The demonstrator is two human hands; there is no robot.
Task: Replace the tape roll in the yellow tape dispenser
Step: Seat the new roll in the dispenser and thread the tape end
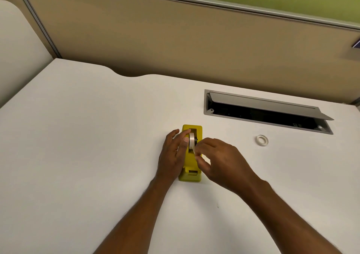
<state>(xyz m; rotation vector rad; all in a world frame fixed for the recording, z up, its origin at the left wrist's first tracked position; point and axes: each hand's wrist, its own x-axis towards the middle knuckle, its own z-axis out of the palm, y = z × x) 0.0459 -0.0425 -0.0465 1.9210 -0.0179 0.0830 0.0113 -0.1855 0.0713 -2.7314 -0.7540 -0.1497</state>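
the yellow dispenser (191, 156) stands on the white desk (87, 136), near the middle and close to the person. its long axis runs away from the body: the cutter end points toward the person, the taller roll end toward the far partition. a tape roll (191, 141) sits upright on edge in its well, its flat faces to left and right.

the left hand (172, 154) lies flat along the dispenser's left flank, fingers straight and loosely together, bracing rather than gripping. the right hand (216, 156) has thumb and forefinger pinched together on the loose tape end just below the roll.

the step looks like drawing the tape toward the cutter. it would go best with the left hand pressing the base down, and the pull kept low and straight along the long axis, so the strip does not twist or stick to itself.

a second roll (262, 140) lies flat on the desk, well apart to the right.
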